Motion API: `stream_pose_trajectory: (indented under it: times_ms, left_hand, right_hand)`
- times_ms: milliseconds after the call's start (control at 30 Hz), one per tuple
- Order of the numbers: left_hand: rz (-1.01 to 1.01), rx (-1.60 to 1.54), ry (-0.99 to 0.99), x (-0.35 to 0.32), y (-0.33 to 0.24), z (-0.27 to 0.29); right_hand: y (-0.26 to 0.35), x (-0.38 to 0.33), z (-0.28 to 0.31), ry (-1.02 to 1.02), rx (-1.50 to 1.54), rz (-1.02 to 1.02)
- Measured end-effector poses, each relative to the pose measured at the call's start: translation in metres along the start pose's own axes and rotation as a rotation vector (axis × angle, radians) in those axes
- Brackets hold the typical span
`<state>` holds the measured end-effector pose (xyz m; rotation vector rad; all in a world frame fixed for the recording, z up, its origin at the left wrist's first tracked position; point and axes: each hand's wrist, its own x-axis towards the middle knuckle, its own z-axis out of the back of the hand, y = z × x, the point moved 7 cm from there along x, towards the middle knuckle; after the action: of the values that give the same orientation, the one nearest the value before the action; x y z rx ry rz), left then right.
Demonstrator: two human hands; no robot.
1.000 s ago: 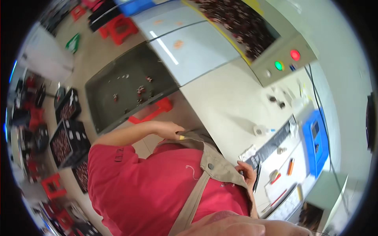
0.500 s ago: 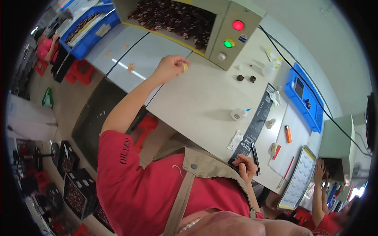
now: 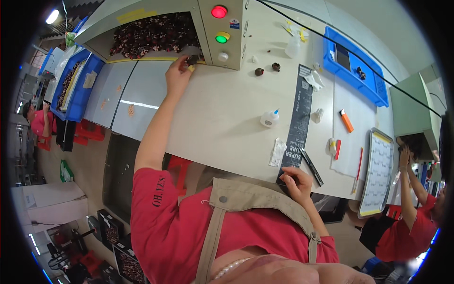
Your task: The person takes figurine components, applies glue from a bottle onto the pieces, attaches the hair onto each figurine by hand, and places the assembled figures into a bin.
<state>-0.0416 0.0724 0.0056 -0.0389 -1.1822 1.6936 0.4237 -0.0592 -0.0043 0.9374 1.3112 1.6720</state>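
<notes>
My left hand (image 3: pixel 178 72) reaches far up the white table (image 3: pixel 227 118) to the mouth of a grey machine (image 3: pixel 156 19) and pinches a small dark piece (image 3: pixel 192 60) at the edge of the pile of dark pieces (image 3: pixel 151 34) inside it. My right hand (image 3: pixel 295 182) rests at the near table edge, fingers curled on the lower end of a long black strip (image 3: pixel 298 123). A black pen (image 3: pixel 310 166) lies just right of that hand.
A small white glue bottle (image 3: pixel 270 118) stands mid-table. Two loose dark pieces (image 3: pixel 267 69), a blue tray (image 3: pixel 354 59), an orange lighter (image 3: pixel 346 120) and a clipboard (image 3: pixel 377 173) lie to the right. Another person (image 3: pixel 411 217) stands at right, one more (image 3: pixel 35 123) at far left. Blue bins (image 3: pixel 75 80) sit left.
My left arm has stretched further up the table, from the bare tabletop to the machine's opening, and closed on a dark piece. My right hand has stayed on the black strip.
</notes>
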Motion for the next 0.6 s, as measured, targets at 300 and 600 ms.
stream_pose_trajectory:
  times_ms: [300, 600]
  left_hand:
    - [-0.081, 0.059, 0.21, -0.023, -0.031, -0.011]
    - [-0.164, 0.202, 0.146, -0.02, -0.038, -0.018]
  right_hand:
    - [0.006, 0.003, -0.003, 0.0, -0.1, 0.007]
    - [0.006, 0.003, -0.002, -0.03, -0.097, 0.023]
